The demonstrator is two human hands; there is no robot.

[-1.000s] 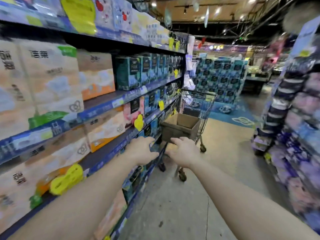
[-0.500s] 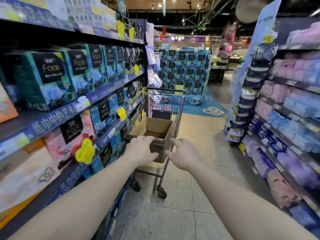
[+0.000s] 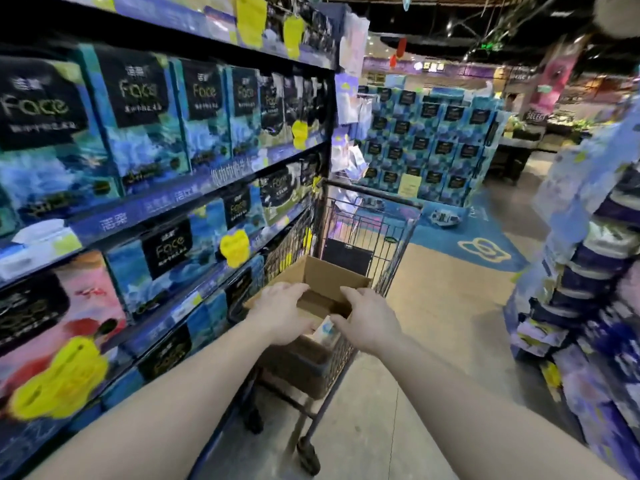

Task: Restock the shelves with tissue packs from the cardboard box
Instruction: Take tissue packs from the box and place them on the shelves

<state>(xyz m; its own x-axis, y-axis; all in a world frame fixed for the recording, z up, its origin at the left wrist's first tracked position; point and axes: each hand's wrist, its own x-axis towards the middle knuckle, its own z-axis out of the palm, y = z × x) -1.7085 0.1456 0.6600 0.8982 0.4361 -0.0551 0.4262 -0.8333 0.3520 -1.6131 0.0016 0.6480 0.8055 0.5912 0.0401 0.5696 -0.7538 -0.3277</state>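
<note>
Shelves [image 3: 207,188] nearer — pack [image 3: 327,330] inside box [image 3: 332,278]

Both hands [image 3: 282,315] [image 3: 372,322] now over open cardboard box [image 3: 332,278], prob. off cart [image 3: 367,230] handle; pack [image 3: 327,332] visible.

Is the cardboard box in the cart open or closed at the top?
Open. The cardboard box has its flaps turned up, its inside shows, and a light tissue pack is visible within. How full it is, I cannot tell.

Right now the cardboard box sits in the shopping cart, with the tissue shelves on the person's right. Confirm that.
Not quite: the head view shows the tissue shelves on the person's left. The cardboard box does sit in the shopping cart.
</note>
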